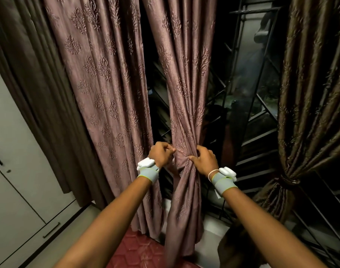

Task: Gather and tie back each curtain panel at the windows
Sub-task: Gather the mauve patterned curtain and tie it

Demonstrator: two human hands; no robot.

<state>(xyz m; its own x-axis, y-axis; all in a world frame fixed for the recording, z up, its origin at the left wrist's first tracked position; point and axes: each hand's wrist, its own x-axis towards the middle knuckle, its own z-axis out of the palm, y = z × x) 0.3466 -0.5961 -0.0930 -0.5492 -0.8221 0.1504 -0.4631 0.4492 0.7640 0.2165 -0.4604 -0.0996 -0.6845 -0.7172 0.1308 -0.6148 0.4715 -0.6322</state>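
A mauve patterned curtain panel (184, 89) hangs in the middle, bunched into a narrow waist at hand height. My left hand (161, 154) grips the left side of that waist with curled fingers. My right hand (205, 159) grips its right side, thumb across the cloth. A second mauve panel (99, 89) hangs loose and spread out to the left. At the right, a dark brown curtain (308, 105) is gathered and held by a tie-back band (288, 179).
Dark window glass with a black metal grille (250, 78) shows between the curtains. A grey wardrobe (12, 171) stands at the left beside a plain dark drape (39, 93). A red patterned mat (138, 250) lies on the pale floor below.
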